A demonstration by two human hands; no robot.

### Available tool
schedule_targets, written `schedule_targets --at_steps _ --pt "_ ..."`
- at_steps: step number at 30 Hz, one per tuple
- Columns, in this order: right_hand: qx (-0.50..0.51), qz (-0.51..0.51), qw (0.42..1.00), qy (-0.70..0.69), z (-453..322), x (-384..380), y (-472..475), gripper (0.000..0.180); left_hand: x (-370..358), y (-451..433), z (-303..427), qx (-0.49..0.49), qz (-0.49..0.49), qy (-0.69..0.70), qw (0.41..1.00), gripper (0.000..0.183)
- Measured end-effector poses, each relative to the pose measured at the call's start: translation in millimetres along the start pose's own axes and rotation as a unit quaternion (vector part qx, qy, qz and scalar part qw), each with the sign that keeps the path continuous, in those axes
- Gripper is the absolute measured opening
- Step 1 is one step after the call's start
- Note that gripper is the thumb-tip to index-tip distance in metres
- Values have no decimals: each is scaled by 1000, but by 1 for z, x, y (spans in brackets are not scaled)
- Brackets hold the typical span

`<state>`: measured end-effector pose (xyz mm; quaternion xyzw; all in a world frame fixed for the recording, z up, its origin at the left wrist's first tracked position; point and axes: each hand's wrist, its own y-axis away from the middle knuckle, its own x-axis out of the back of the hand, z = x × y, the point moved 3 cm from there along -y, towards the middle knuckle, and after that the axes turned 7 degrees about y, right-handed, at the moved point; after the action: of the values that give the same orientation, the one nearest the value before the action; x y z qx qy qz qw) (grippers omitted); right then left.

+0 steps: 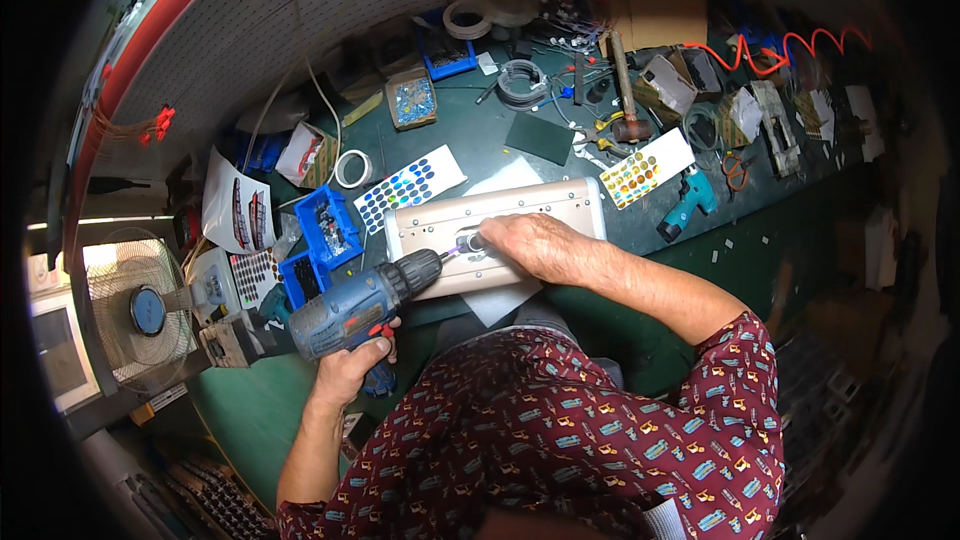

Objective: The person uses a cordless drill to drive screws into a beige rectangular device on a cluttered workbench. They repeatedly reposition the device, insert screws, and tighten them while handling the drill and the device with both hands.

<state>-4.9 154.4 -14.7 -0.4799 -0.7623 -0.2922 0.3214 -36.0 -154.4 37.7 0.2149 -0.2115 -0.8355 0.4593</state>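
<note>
My left hand is wrapped around the grip of a blue cordless drill, its thumb near the red switch. The drill points right, and its thin bit reaches a shiny metal fitting on a beige panelled case. With its fingers closed on that fitting, my right hand rests over the middle of the case and hides part of it. Light metal edging and several screws or rivets show on the case. White paper lies beneath it.
Blue bins of small hardware and a standing fan are at left. Two sticker sheets flank the case. A teal power screwdriver, a hammer, orange-handled scissors and coiled cable lie on the green bench.
</note>
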Motion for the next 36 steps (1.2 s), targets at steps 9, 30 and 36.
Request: schedule_targets --at_steps 9,30,36 --pt "53 -3 997 -53 6 3 -4 14 7 8 -12 10 20 4 1000 33" --pt "-113 120 933 -320 23 -2 -10 17 7 3 -22 11 32 2 999 30" --pt "-167 173 924 -297 25 -3 -18 20 13 2 -31 16 9 -13 1000 37"
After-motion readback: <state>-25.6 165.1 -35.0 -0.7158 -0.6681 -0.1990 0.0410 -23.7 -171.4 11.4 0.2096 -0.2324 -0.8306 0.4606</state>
